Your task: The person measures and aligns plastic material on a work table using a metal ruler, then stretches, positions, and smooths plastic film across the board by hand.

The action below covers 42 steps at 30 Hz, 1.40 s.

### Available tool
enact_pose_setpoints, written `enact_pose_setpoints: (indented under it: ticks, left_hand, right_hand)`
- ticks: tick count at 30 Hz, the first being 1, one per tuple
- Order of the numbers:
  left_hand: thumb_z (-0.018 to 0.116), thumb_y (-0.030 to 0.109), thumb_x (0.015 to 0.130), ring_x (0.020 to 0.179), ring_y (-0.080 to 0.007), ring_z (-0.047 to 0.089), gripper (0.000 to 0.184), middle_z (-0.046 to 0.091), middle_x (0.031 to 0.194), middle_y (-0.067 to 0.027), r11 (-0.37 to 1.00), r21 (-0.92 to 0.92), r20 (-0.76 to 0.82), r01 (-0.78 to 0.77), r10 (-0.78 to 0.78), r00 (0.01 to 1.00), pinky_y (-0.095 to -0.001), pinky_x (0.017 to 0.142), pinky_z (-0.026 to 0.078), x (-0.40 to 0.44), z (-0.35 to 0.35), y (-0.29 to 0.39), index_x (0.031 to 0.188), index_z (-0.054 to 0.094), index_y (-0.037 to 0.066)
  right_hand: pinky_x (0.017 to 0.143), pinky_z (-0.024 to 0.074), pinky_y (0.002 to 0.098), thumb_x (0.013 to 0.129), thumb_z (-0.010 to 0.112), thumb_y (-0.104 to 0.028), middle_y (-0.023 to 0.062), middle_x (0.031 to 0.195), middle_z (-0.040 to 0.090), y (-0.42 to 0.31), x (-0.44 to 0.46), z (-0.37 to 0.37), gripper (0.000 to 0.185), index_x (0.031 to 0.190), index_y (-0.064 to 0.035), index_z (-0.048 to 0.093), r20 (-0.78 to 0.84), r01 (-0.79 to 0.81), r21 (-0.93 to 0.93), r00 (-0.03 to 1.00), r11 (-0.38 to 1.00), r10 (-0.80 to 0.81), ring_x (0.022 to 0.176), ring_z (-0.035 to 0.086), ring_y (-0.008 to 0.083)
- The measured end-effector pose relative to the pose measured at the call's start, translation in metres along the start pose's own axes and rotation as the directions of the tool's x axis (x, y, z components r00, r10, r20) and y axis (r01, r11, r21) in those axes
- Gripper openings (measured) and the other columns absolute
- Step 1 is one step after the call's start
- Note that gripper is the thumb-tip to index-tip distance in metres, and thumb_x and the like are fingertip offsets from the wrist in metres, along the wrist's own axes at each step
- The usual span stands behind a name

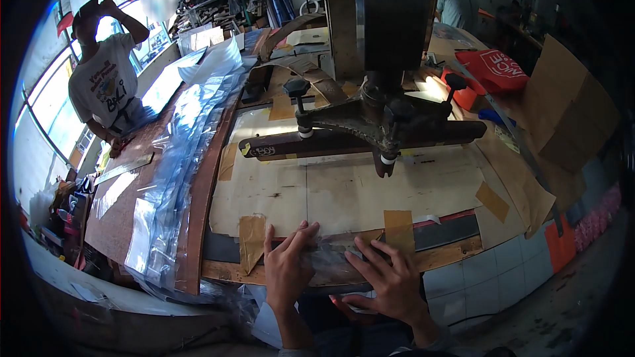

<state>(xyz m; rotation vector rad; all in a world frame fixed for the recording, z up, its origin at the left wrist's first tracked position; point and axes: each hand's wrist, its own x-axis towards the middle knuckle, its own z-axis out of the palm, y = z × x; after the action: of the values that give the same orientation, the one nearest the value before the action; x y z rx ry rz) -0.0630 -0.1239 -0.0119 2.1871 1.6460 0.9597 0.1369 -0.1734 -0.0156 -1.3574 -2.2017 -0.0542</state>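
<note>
A pale board [264, 192] lies under a dark metal press head [380, 119] with a long bar. Brown tape pieces [399, 228] hold down its front edge. My left hand [288, 264] rests at the front edge, fingers spread, touching thin clear plastic [331, 254]. To its right, my right hand [390, 277] lies over the same plastic with its fingers apart. Neither hand is closed round anything. The plastic between the hands is wrinkled, and its lower part hangs off the front edge.
Long clear plastic sheets [178, 158] and a metal ruler [124, 167] lie on the brown table at the left. A person [106, 79] stands behind it. At the right are a red bag [493, 71] and a cardboard box [569, 102]. Another person [456, 3] is at the back.
</note>
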Motion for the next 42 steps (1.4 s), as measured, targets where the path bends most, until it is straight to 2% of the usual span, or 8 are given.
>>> enact_pose_setpoints:
  ticks: [5, 11, 15, 21, 34, 38, 40, 42]
  left_hand:
    - [0.052, -0.009, 0.060, 0.121, -0.0160, 0.055, 0.062, 0.070, 0.092, -0.0028, 1.000, -0.018, -0.001, 0.021, -0.021, 1.000, -0.0505, 0.113, 0.017, 0.000, -0.002, 0.004, 0.118, 0.060, 0.013]
    - [0.054, -0.006, 0.063, 0.120, -0.0159, 0.055, 0.060, 0.070, 0.100, -0.0033, 1.000, 0.000, 0.001, 0.009, -0.009, 1.000, -0.0499, 0.112, 0.020, -0.001, 0.001, 0.003, 0.119, 0.060, 0.013]
    - [0.056, -0.003, 0.064, 0.117, -0.0163, 0.057, 0.060, 0.065, 0.116, -0.0052, 0.999, 0.047, -0.010, -0.007, 0.008, 1.000, -0.0498, 0.111, 0.022, -0.005, 0.003, -0.003, 0.121, 0.058, 0.014]
    - [0.060, -0.003, 0.060, 0.119, -0.0114, 0.055, 0.064, 0.067, 0.113, 0.0000, 0.998, 0.061, -0.032, -0.023, 0.025, 0.999, -0.0491, 0.111, 0.024, -0.008, 0.004, -0.004, 0.121, 0.058, 0.017]
    - [0.055, -0.003, 0.068, 0.112, -0.0174, 0.059, 0.057, 0.063, 0.120, -0.0074, 0.997, 0.055, -0.048, -0.049, 0.052, 0.997, -0.0500, 0.109, 0.025, -0.007, 0.002, -0.001, 0.123, 0.055, 0.012]
    - [0.055, -0.003, 0.068, 0.109, -0.0182, 0.061, 0.055, 0.063, 0.121, -0.0079, 0.998, 0.054, -0.047, -0.042, 0.044, 0.998, -0.0493, 0.109, 0.026, -0.006, 0.001, -0.001, 0.121, 0.056, 0.012]
    - [0.055, -0.003, 0.068, 0.108, -0.0185, 0.061, 0.054, 0.063, 0.121, -0.0078, 0.996, 0.078, -0.069, -0.051, 0.056, 0.996, -0.0492, 0.109, 0.026, -0.007, 0.004, -0.004, 0.120, 0.057, 0.011]
    - [0.055, -0.003, 0.067, 0.106, -0.0189, 0.062, 0.053, 0.064, 0.120, -0.0070, 0.995, 0.083, -0.080, -0.063, 0.069, 0.994, -0.0492, 0.109, 0.026, -0.006, 0.004, -0.002, 0.118, 0.058, 0.011]
  right_hand:
    - [0.080, 0.0498, 0.0357, 0.084, 0.058, -0.057, 0.0082, 0.128, 0.058, 0.009, 0.002, -0.008, 0.063, 0.127, -0.0118, 0.057, -0.105, 0.034, 0.277, 0.994, 0.960, -0.006, 0.110, 0.056, 0.0226]
    - [0.058, 0.0497, 0.0394, 0.090, 0.059, -0.040, 0.0154, 0.069, 0.065, 0.015, 0.031, -0.048, 0.046, 0.121, -0.0046, 0.061, 0.267, -0.420, 0.206, 0.893, 0.884, 0.362, 0.063, 0.065, 0.0281]
    - [0.063, 0.0485, 0.0476, 0.094, 0.049, -0.041, 0.0233, 0.070, 0.063, 0.049, 0.021, -0.058, 0.047, 0.118, -0.0026, 0.063, -0.208, -0.758, -0.206, 0.652, 0.619, 0.729, 0.069, 0.064, 0.0396]
    - [0.068, 0.0497, 0.0370, 0.093, 0.057, -0.026, 0.0209, 0.088, 0.068, 0.063, -0.023, -0.054, 0.033, 0.107, 0.0014, 0.068, -0.158, -0.649, 0.083, 0.741, 0.756, 0.653, 0.077, 0.067, 0.0299]
    - [0.057, 0.0452, 0.0291, 0.088, 0.063, -0.019, 0.0128, 0.069, 0.065, 0.061, -0.038, -0.032, 0.022, 0.098, 0.0003, 0.068, -0.277, -0.494, 0.143, 0.812, 0.858, 0.513, 0.058, 0.060, 0.0192]
    - [0.050, 0.0475, 0.0238, 0.089, 0.063, -0.017, 0.0065, 0.058, 0.065, 0.050, -0.058, -0.052, 0.017, 0.085, -0.0011, 0.070, 0.380, -0.478, 0.278, 0.851, 0.833, 0.362, 0.051, 0.065, 0.0160]
    - [0.057, 0.0520, 0.0242, 0.093, 0.058, -0.022, 0.0044, 0.066, 0.069, 0.048, -0.053, -0.049, 0.023, 0.092, -0.0024, 0.070, 0.834, -0.565, 0.373, 0.552, 0.736, 0.001, 0.061, 0.069, 0.0144]
    - [0.070, 0.0541, 0.0316, 0.097, 0.049, -0.034, 0.0085, 0.076, 0.071, 0.051, -0.055, 0.001, 0.035, 0.109, -0.0064, 0.067, 0.923, -0.540, 0.383, 0.264, 0.750, -0.281, 0.070, 0.070, 0.0197]
